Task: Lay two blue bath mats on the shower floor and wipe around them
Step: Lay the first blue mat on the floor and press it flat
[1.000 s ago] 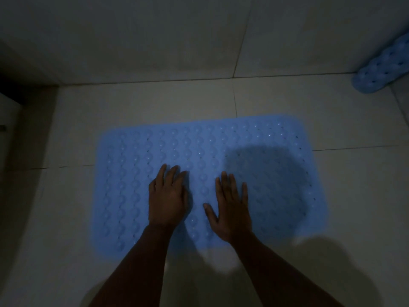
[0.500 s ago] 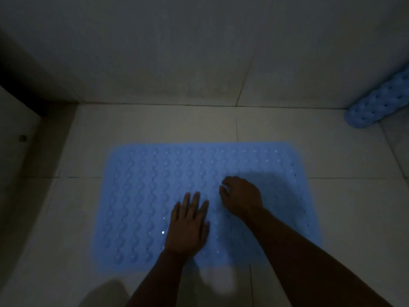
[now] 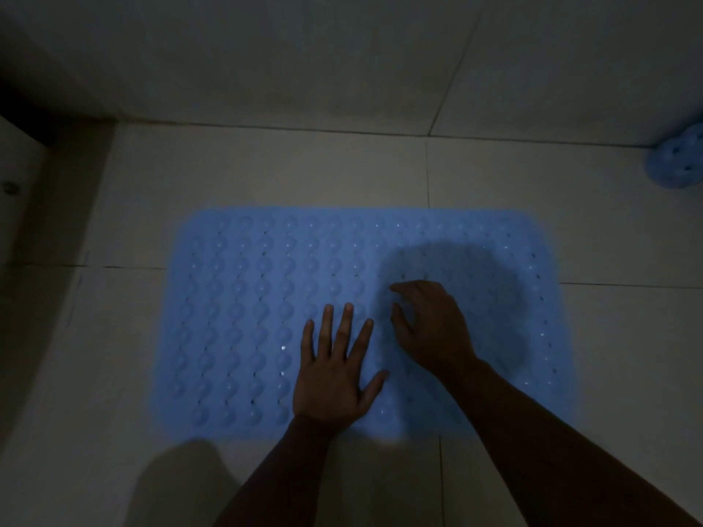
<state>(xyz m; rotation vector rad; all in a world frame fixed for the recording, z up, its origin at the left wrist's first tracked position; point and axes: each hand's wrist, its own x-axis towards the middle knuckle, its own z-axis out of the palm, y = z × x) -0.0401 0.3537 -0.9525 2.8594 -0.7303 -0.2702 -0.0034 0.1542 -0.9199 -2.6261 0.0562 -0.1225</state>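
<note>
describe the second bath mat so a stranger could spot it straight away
Follow the back wall to the floor's far right corner. The second mat sits there at the frame's edge, blue and holed; unlike the flat mat under both hands, it looks rolled.

Blue studded bath mat [image 3: 266,298] flat on tiled floor; second blue mat [image 3: 681,161] rolled, far right corner.

No legible text, label, brand, number or sign anywhere in the dim view.
</note>
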